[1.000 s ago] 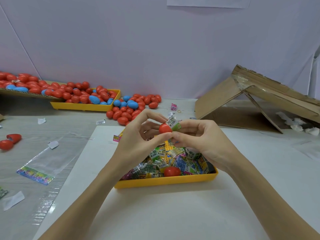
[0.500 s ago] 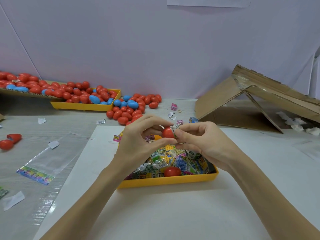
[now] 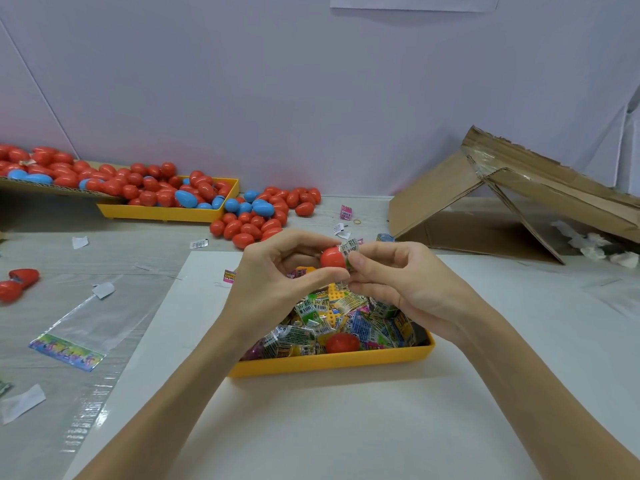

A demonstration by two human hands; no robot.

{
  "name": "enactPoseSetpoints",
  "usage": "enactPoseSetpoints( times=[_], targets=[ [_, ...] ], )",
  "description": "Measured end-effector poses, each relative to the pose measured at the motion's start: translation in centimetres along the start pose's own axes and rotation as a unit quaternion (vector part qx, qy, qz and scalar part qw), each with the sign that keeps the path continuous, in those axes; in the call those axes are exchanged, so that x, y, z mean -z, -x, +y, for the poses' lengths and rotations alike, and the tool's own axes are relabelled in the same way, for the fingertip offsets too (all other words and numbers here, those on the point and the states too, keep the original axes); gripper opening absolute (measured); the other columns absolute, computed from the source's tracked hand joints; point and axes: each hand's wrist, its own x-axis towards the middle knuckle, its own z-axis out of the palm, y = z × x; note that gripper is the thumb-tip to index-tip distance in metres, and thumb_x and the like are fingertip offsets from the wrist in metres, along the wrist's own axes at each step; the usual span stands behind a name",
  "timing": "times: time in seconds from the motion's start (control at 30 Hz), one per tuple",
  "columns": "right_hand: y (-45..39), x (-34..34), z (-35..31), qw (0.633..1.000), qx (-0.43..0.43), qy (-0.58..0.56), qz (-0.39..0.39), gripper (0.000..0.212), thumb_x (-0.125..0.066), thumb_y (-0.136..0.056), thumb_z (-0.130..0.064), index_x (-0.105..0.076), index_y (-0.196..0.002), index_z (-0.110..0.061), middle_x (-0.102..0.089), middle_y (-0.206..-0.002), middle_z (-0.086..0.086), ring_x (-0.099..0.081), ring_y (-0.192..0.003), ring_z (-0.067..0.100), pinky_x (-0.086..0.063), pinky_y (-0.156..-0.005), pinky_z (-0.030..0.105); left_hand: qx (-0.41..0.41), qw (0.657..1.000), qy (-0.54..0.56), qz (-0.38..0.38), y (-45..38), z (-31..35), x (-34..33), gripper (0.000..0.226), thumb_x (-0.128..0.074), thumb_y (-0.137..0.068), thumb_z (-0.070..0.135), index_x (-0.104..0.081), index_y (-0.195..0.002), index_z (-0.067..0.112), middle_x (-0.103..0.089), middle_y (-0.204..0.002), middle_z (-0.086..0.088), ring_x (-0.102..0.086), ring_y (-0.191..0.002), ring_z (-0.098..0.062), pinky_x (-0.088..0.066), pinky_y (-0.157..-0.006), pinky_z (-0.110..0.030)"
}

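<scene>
While both hands (image 3: 346, 282) pinch it, red egg half (image 3: 331, 258) sits between them.

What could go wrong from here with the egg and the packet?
1. The packet juts out beside the egg. Pinched only by fingertips of the right hand, it could slip and drop among the similar packets in the tray.
2. The left hand holds the smooth egg by fingertips alone, so a hard push may knock it loose.
</scene>
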Motion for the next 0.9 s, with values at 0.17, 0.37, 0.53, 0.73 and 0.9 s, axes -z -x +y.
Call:
enactPoseSetpoints(
  times=[0.17, 0.37, 0.53, 0.73, 0.9],
  targets=[
    [-0.07, 0.24, 0.03, 1.000, 0.018, 0.022, -0.003, 0.038, -0.075, -0.089, -0.022, -0.071, -0.122, -0.004, -0.076, -0.114, 0.016, -0.074, -0.109, 0.029, -0.061, -0.091, 0.032, -0.038, 0.998, -0.048, -0.005, -0.22, -0.18, 0.37, 0.047, -0.084, -0.079, 0.017, -0.072, -0.123, 0.007, -0.075, -0.111, -0.003, -0.074, -0.101, -0.024, -0.061, -0.091, -0.032],
    [-0.29, 0.51, 0.27, 0.998, 0.026, 0.050, 0.035, 0.047, -0.083, -0.075, -0.043, -0.078, -0.111, -0.015, -0.078, -0.110, 0.013, -0.075, -0.106, 0.029, -0.053, -0.106, 0.051, -0.052, 0.997, -0.056, 0.002, -0.28, -0.26, 0.54, 0.039, -0.084, -0.082, 0.017, -0.071, -0.118, 0.010, -0.077, -0.105, 0.002, -0.074, -0.101, -0.021, -0.059, -0.091, -0.026],
    [-0.22, 0.55, 0.42, 0.997, 0.023, 0.069, 0.032, 0.049, -0.083, -0.072, -0.056, -0.079, -0.108, -0.023, -0.079, -0.108, 0.011, -0.076, -0.105, 0.024, -0.048, -0.105, 0.060, -0.050, 0.998, -0.044, 0.000, -0.27, -0.14, 0.59, 0.037, -0.083, -0.082, 0.017, -0.071, -0.118, 0.013, -0.077, -0.105, 0.005, -0.074, -0.101, -0.019, -0.058, -0.090, -0.022],
    [-0.30, 0.62, 0.43, 0.998, 0.020, 0.060, 0.028, 0.042, -0.082, -0.075, -0.047, -0.080, -0.106, -0.020, -0.079, -0.109, 0.011, -0.076, -0.105, 0.026, -0.046, -0.111, 0.061, -0.049, 0.997, -0.048, -0.021, -0.41, -0.38, 0.60, 0.039, -0.081, -0.084, 0.015, -0.070, -0.121, 0.011, -0.076, -0.108, 0.003, -0.073, -0.104, -0.020, -0.057, -0.091, -0.024],
    [-0.12, 0.49, 0.23, 0.996, 0.006, 0.085, 0.038, 0.047, -0.080, -0.073, -0.052, -0.080, -0.107, -0.020, -0.079, -0.106, 0.009, -0.076, -0.103, 0.025, -0.043, -0.112, 0.065, -0.044, 0.997, -0.052, -0.043, -0.39, -0.53, 0.75, 0.039, -0.079, -0.088, 0.011, -0.068, -0.125, 0.010, -0.075, -0.114, 0.001, -0.071, -0.110, -0.022, -0.058, -0.092, -0.027]
  ],
)
